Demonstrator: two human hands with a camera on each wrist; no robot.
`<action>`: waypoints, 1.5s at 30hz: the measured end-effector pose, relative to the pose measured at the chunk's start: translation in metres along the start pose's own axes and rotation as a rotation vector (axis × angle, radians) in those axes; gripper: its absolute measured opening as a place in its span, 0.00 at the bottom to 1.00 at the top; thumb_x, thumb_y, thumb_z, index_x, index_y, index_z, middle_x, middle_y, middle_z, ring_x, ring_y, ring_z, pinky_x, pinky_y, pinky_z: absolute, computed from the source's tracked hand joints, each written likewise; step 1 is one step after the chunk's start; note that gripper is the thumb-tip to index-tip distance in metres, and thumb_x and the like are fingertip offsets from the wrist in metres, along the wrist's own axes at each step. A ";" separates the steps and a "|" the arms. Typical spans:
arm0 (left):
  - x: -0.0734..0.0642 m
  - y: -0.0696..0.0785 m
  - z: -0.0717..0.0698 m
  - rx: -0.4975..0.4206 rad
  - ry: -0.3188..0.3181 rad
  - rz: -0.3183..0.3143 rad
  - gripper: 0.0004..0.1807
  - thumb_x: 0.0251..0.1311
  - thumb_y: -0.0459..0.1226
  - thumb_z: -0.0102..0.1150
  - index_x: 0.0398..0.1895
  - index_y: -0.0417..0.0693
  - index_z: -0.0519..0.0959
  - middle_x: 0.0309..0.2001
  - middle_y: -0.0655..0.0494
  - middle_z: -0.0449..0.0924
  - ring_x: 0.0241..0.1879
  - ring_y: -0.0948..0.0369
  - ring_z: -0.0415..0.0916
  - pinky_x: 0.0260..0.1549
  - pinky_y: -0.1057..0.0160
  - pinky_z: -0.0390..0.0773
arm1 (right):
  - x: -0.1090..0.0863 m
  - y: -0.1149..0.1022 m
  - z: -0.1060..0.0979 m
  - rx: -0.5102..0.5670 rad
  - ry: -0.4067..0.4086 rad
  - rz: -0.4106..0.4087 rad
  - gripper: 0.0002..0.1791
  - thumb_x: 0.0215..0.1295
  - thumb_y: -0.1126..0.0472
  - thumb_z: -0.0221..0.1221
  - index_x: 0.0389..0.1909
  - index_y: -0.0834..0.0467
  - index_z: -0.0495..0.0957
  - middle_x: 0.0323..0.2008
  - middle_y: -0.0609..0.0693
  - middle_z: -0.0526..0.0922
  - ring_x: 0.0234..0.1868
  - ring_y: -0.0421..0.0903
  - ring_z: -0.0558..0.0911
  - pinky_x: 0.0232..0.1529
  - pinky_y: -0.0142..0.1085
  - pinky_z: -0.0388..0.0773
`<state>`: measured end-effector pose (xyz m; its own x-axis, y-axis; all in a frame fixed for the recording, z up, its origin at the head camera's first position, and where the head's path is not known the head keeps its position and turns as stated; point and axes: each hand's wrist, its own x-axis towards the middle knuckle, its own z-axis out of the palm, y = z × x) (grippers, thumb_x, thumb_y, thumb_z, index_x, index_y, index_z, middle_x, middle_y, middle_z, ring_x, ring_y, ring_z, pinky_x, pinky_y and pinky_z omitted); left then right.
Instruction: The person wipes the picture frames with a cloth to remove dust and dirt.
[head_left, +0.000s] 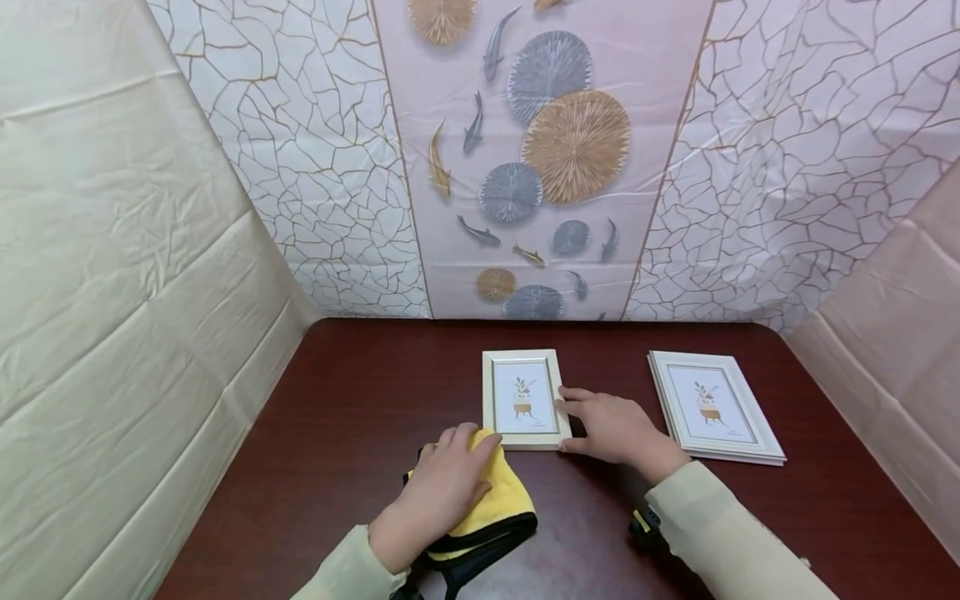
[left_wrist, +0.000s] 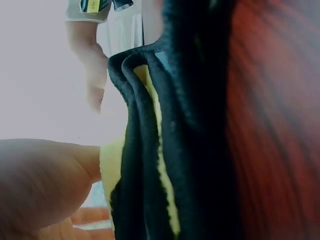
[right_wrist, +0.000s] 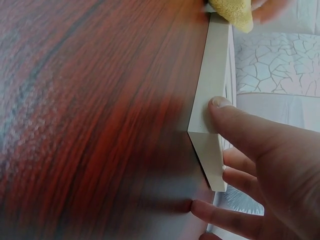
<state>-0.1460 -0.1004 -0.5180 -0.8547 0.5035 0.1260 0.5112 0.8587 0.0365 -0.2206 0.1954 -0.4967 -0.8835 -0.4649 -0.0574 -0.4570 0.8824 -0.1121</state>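
A white picture frame (head_left: 527,442) with a potted-plant print lies flat on the dark red table. My right hand (head_left: 611,425) holds its near right corner, the thumb (right_wrist: 240,125) against the near edge and the fingers along the right side. A folded yellow cloth (head_left: 504,498) with black edging is under my left hand (head_left: 442,487), which grips it by the frame's near left corner. In the left wrist view, the cloth's stacked black edges (left_wrist: 145,150) fill the middle, and part of the left hand (left_wrist: 45,180) shows beside them.
To the right lies a stack of white picture frames (head_left: 738,450), the top one with a similar plant print. The table (head_left: 360,392) meets a patterned curtain (head_left: 337,167) at its back edge. Plain cloth walls (head_left: 112,275) stand on both sides.
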 end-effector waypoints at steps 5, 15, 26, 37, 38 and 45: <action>0.003 -0.005 0.003 -0.056 0.012 -0.025 0.35 0.69 0.52 0.76 0.76 0.62 0.74 0.58 0.48 0.81 0.56 0.50 0.80 0.43 0.48 0.79 | 0.000 0.001 -0.002 0.005 0.005 -0.002 0.40 0.67 0.39 0.75 0.76 0.53 0.80 0.79 0.54 0.74 0.69 0.59 0.82 0.47 0.54 0.86; 0.020 -0.016 -0.014 -0.211 0.085 0.037 0.15 0.71 0.27 0.68 0.53 0.54 0.80 0.38 0.61 0.71 0.32 0.62 0.68 0.34 0.65 0.74 | 0.000 0.000 0.000 0.011 0.007 -0.010 0.40 0.68 0.39 0.75 0.76 0.52 0.79 0.79 0.53 0.73 0.69 0.60 0.82 0.47 0.54 0.85; 0.013 -0.022 -0.002 -0.137 0.100 0.060 0.18 0.73 0.38 0.72 0.64 0.52 0.87 0.74 0.50 0.76 0.71 0.49 0.74 0.57 0.44 0.83 | 0.000 0.000 0.002 -0.001 -0.004 0.001 0.42 0.68 0.38 0.74 0.78 0.52 0.78 0.80 0.53 0.73 0.71 0.61 0.80 0.52 0.56 0.85; 0.011 -0.019 0.005 -0.115 -0.063 0.010 0.31 0.81 0.54 0.62 0.82 0.61 0.73 0.76 0.50 0.72 0.70 0.47 0.74 0.57 0.41 0.82 | -0.001 0.002 0.006 -0.003 -0.001 -0.011 0.42 0.69 0.38 0.74 0.78 0.53 0.78 0.80 0.54 0.73 0.71 0.61 0.80 0.52 0.56 0.85; 0.011 -0.018 0.004 -0.098 -0.063 0.014 0.31 0.80 0.54 0.62 0.81 0.60 0.75 0.77 0.49 0.71 0.71 0.47 0.73 0.57 0.41 0.82 | -0.001 0.002 0.006 -0.002 -0.004 -0.006 0.42 0.69 0.38 0.73 0.78 0.53 0.78 0.80 0.53 0.72 0.71 0.61 0.80 0.53 0.57 0.85; 0.010 -0.009 -0.001 0.022 -0.018 0.081 0.29 0.80 0.51 0.63 0.76 0.48 0.80 0.76 0.45 0.70 0.69 0.47 0.72 0.49 0.51 0.86 | 0.000 0.000 0.004 -0.014 -0.008 -0.002 0.42 0.69 0.38 0.74 0.78 0.53 0.77 0.80 0.54 0.72 0.72 0.62 0.79 0.55 0.57 0.84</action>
<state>-0.1594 -0.1033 -0.5163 -0.8120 0.5733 0.1094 0.5773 0.8166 0.0051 -0.2201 0.1951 -0.5002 -0.8817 -0.4672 -0.0652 -0.4603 0.8823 -0.0983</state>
